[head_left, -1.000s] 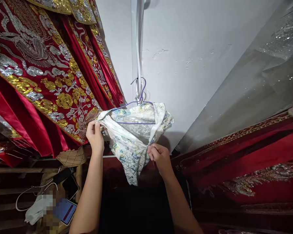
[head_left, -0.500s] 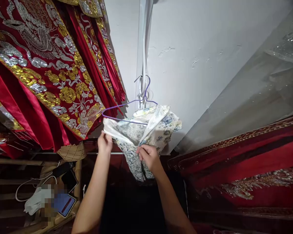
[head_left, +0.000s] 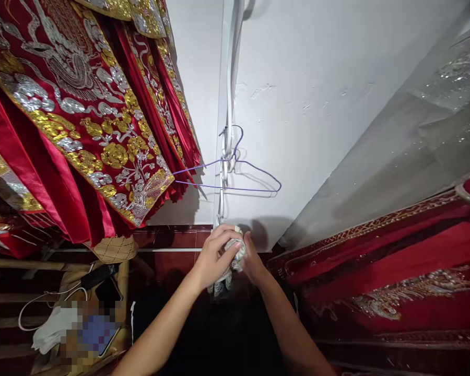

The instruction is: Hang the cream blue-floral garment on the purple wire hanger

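Note:
A white garment with a blue floral print (head_left: 235, 249) is bunched small between both hands, below a purple wire hanger (head_left: 238, 177). My left hand (head_left: 215, 256) wraps over the bundle from the left and my right hand (head_left: 254, 261) presses it from the right. A short tail of the cloth (head_left: 219, 286) hangs under my left hand. The hanger is bare and hangs on the white wall from a white cord (head_left: 227, 104).
Red robes with gold and silver embroidery (head_left: 82, 115) hang at the left. More red embroidered cloth (head_left: 395, 261) lies at the right under clear plastic (head_left: 415, 130). At the lower left are a phone (head_left: 97, 277), white cable and white cloth on a wooden shelf.
The floral garment has come off the hanger, which now hangs bare. Both hands have moved down and together, gathering the cloth into a small bundle.

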Demonstrator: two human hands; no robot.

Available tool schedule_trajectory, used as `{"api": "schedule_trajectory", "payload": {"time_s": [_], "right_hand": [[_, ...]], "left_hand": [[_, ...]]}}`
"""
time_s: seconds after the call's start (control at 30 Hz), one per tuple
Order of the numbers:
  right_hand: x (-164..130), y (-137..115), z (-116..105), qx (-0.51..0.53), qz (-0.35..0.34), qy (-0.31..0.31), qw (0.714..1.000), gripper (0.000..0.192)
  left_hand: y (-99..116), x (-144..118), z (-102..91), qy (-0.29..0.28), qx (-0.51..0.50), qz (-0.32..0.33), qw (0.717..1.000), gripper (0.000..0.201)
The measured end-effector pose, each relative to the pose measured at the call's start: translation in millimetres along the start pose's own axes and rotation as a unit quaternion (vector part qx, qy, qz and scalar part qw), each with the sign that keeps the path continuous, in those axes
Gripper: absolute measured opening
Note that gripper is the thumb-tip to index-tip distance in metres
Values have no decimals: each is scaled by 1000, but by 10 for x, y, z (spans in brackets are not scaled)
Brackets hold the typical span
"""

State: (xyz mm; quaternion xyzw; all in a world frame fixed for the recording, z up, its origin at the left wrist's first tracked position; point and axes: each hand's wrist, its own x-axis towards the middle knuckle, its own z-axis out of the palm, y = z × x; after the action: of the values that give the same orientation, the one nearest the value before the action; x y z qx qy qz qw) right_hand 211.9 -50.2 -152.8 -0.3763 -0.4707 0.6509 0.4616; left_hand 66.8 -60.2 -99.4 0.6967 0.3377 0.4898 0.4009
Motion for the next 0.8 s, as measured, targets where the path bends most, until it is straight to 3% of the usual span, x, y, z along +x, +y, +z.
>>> {"api": "schedule_trajectory", "payload": {"time_s": [0.1,0.13,0.2,0.27,0.33,0.4,0.47,0.57,0.63,0.73,0.8], "right_hand": [[-31,-215,40,10,11,-117,993,50],[-32,-314,24,-22,18,-161,987,44],[4,-536,-40,-117,11,-221,968,35],[115,-763,-130,-189,-32,-221,956,22],[312,-950,-221,-230,-110,-148,956,13],[577,-1047,-291,-259,-201,-22,944,18],[861,-1026,-333,-272,-249,74,926,33],[1172,-827,-385,-263,-183,67,945,41],[1231,-677,-454,-271,-141,51,951,39],[1102,-572,-631,-301,-152,74,939,31],[932,-608,-766,-320,-165,102,927,27]], "left_hand": [[-19,-7,-115,7,44,6,999,37],[-67,-26,-179,-8,36,-6,999,44],[-182,-98,-315,-89,13,-49,995,47],[-281,-207,-440,-192,23,-109,975,48],[-337,-320,-558,-231,81,-157,957,48],[-345,-398,-687,-191,148,-170,955,44],[-321,-428,-835,-122,192,-158,961,39],[-286,-413,-1069,-56,210,-154,964,28],[-292,-385,-1209,-20,199,-174,964,24],[-317,-296,-1374,38,178,-217,959,26],[-289,-178,-1439,55,206,-210,954,25]]}}
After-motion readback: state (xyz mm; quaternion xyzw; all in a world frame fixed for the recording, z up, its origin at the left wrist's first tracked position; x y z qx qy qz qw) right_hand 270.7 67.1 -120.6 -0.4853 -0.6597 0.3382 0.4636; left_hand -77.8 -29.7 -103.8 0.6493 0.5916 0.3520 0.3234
